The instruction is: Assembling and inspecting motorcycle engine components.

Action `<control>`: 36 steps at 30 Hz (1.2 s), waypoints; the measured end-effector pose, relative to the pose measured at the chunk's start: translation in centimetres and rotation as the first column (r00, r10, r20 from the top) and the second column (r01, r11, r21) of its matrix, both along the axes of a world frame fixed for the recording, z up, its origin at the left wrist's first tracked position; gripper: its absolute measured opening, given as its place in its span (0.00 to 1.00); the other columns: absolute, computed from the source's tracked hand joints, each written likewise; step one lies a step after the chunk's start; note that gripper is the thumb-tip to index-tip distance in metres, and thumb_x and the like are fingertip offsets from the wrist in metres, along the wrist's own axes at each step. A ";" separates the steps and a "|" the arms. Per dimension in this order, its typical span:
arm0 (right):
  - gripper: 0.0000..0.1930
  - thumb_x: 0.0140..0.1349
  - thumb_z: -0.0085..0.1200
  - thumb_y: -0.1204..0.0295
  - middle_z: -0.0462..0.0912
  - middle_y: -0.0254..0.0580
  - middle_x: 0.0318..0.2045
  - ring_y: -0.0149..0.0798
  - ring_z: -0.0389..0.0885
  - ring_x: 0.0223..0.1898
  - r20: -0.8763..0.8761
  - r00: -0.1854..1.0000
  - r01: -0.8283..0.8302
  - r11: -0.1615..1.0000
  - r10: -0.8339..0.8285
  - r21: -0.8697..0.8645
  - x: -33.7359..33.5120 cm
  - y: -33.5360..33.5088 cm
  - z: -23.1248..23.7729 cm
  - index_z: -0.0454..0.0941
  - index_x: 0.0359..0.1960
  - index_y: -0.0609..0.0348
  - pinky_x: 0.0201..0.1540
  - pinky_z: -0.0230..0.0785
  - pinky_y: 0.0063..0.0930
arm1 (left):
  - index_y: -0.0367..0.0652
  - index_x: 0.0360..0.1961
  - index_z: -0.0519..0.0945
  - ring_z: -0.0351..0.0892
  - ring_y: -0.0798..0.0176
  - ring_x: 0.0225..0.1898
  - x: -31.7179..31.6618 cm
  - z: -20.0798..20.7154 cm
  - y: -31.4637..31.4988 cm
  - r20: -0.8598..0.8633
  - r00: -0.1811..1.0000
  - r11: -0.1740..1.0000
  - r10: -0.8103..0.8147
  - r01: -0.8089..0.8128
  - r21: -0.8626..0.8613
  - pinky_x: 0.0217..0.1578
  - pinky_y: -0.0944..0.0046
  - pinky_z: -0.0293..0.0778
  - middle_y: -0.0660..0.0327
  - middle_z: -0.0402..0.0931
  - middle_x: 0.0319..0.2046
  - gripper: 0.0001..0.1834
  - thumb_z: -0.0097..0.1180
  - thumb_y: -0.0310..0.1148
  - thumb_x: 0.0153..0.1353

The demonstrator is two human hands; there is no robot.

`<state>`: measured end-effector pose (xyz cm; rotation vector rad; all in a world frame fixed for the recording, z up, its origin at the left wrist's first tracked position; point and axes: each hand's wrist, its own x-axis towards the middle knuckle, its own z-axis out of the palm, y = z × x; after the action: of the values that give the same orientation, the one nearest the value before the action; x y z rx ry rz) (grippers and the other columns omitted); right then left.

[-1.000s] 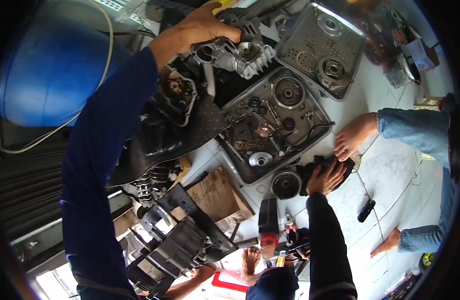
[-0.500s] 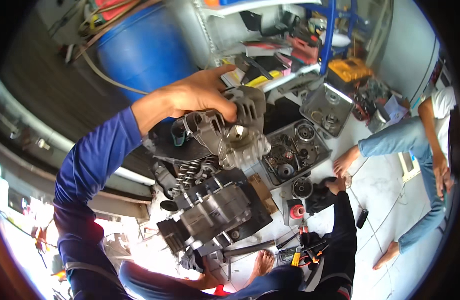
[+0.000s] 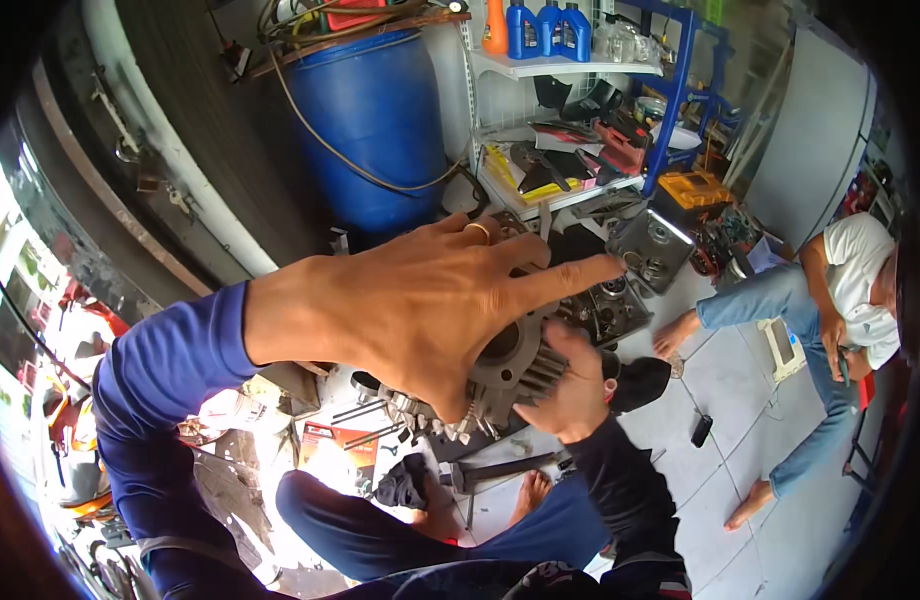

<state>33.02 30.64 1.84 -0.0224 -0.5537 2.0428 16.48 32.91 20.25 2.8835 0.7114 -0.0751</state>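
Note:
My left hand [image 3: 410, 295] is spread wide above the middle of the work, fingers apart, a ring on one of them. Beneath it sits a finned metal engine cylinder [image 3: 525, 375], its round bore and a bolt hole showing between my hands. My right hand [image 3: 570, 385] lies along the right side of this part, thumb apart from the fingers, apparently touching its fins. Much of the engine, and whatever is under my left palm, stays hidden. Behind my right hand a metal tray of engine parts [image 3: 620, 312] shows partly.
A blue barrel [image 3: 365, 130] stands at the back, beside a shelf [image 3: 540, 68] holding bottles. Another grey tray [image 3: 670, 240] lies back right. A seated person [image 3: 855, 280] is at the right. A long dark bar-like tool [image 3: 505, 470] lies before my feet.
The finned engine piece gripped in my left hand no longer shows in its grasp; that hand has spread out. My right hand came up from the dark cloth on the floor. The view shifted.

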 end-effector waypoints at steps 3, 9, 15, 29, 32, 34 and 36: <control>0.17 0.62 0.50 0.62 0.82 0.40 0.48 0.44 0.80 0.51 -0.057 0.998 0.005 0.986 -0.014 -0.165 -2.8 -2.1 0.9 0.76 0.50 0.55 0.58 0.70 0.44 | 0.47 0.74 0.48 0.76 0.44 0.45 -1.1 0.5 -1.9 -0.055 0.998 1.000 0.007 -0.006 0.021 0.47 0.52 0.72 0.48 0.70 0.50 0.66 0.72 0.39 0.32; 0.22 0.62 0.51 0.53 0.82 0.42 0.51 0.47 0.80 0.52 -0.253 0.967 -0.055 0.970 -0.006 -0.236 -4.4 -3.9 -2.5 0.79 0.51 0.53 0.58 0.70 0.49 | 0.25 0.67 0.56 0.79 0.42 0.49 -4.5 1.9 -2.1 0.375 0.927 0.985 0.018 -0.079 0.150 0.50 0.55 0.74 0.36 0.75 0.49 0.59 0.70 0.59 0.48; 0.27 0.63 0.50 0.56 0.76 0.47 0.59 0.51 0.76 0.58 -0.320 0.938 0.069 0.975 -0.135 -0.211 -4.0 -4.8 -4.5 0.72 0.60 0.58 0.61 0.68 0.52 | 0.35 0.70 0.58 0.71 0.58 0.57 -11.9 -4.7 -7.6 0.846 0.321 0.903 0.425 -0.215 -0.372 0.59 0.60 0.65 0.53 0.70 0.59 0.60 0.75 0.54 0.42; 0.53 0.38 0.58 0.70 0.69 0.53 0.62 0.48 0.70 0.62 0.237 0.970 0.039 0.999 -0.046 0.031 -5.5 -9.1 -2.3 0.48 0.73 0.59 0.67 0.59 0.40 | 0.38 0.74 0.39 0.58 0.54 0.68 -10.2 -22.9 -22.8 0.447 -0.239 0.506 0.862 0.452 -0.734 0.64 0.55 0.59 0.54 0.55 0.69 0.69 0.67 0.65 0.46; 0.54 0.37 0.57 0.69 0.68 0.51 0.62 0.46 0.69 0.62 0.426 0.898 -0.127 0.992 0.106 0.020 -5.1 -10.5 -3.0 0.47 0.73 0.59 0.67 0.58 0.36 | 0.36 0.73 0.38 0.54 0.52 0.71 -10.9 -24.6 -25.5 0.323 -0.207 0.384 0.923 0.480 -0.789 0.68 0.51 0.53 0.51 0.51 0.70 0.71 0.69 0.66 0.44; 0.54 0.38 0.58 0.70 0.68 0.50 0.62 0.44 0.69 0.62 0.537 0.817 -0.246 0.969 0.209 -0.003 -4.6 -11.2 -4.1 0.46 0.73 0.58 0.67 0.56 0.35 | 0.34 0.73 0.38 0.53 0.52 0.71 -10.7 -25.3 -26.5 0.288 -0.195 0.347 0.938 0.486 -0.802 0.68 0.51 0.51 0.50 0.50 0.71 0.72 0.69 0.66 0.43; 0.55 0.38 0.59 0.72 0.66 0.48 0.64 0.43 0.67 0.63 0.605 0.743 -0.324 0.945 0.288 -0.052 -4.6 -12.3 -4.9 0.46 0.73 0.59 0.67 0.54 0.35 | 0.31 0.72 0.39 0.53 0.53 0.71 -10.8 -27.8 -27.5 0.247 -0.192 0.312 0.950 0.526 -0.791 0.69 0.54 0.50 0.50 0.48 0.72 0.73 0.69 0.67 0.41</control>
<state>28.39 18.36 -3.07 -0.6157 -1.0751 2.3334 5.71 5.41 -7.57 0.5973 0.6418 1.3028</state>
